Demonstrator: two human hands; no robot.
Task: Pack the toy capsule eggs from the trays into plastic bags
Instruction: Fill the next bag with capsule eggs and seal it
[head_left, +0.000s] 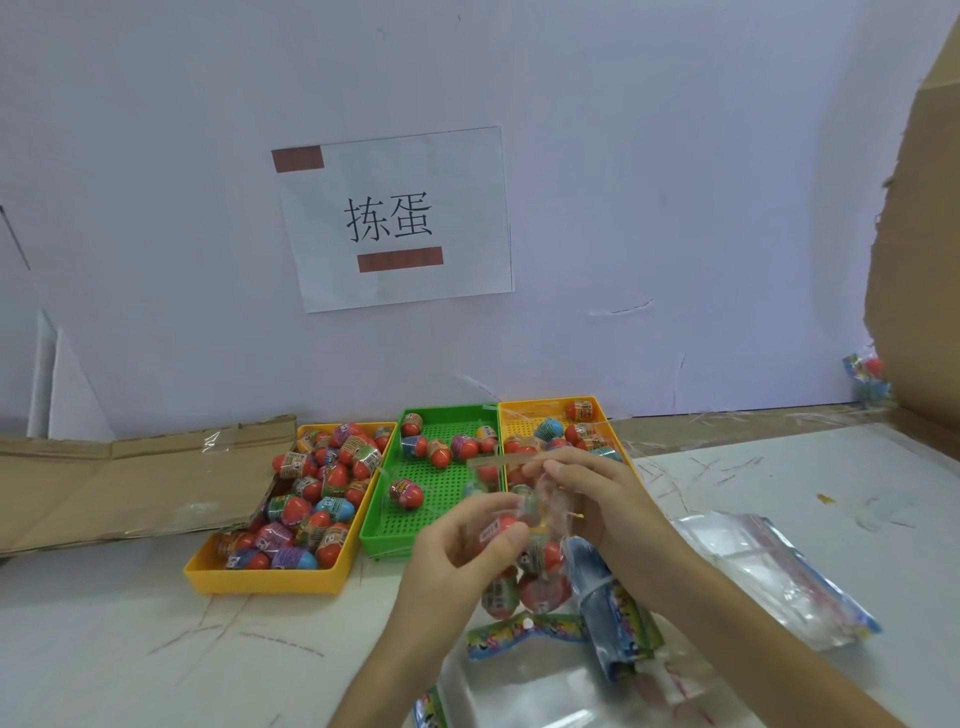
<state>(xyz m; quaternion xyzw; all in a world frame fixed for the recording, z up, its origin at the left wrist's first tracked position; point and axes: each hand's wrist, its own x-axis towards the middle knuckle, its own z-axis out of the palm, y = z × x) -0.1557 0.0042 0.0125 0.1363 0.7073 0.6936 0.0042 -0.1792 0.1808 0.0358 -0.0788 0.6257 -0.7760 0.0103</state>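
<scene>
Nearest, spare bags (545, 680) are lying flat on the table (130, 649), within easy reach for the next fill. Just above them, both hands are holding a bag (537, 592) off the surface so that its eggs (543, 558) are hanging to the bottom, leaving the mouth slack for closing. The left hand (462, 551) is pinching the film partway up, thumb and fingers curled round it, seemingly steadying the load. The right hand (592, 499) is pinching the mouth strip with curled fingers, probably working the seal (whether it is already closed I cannot tell). A stack (769, 566) of more bags is sitting to the right.

Beyond the hands, three trays are standing side by side against the wall, keeping the supply in front of the packer: the left tray (260, 582) is brimming with loose eggs (322, 499), the green tray (447, 483) is holding only a few, and the right tray (550, 402) is partly hidden behind the hands. Farthest, a paper sign (395, 218) is hanging on the wall
</scene>
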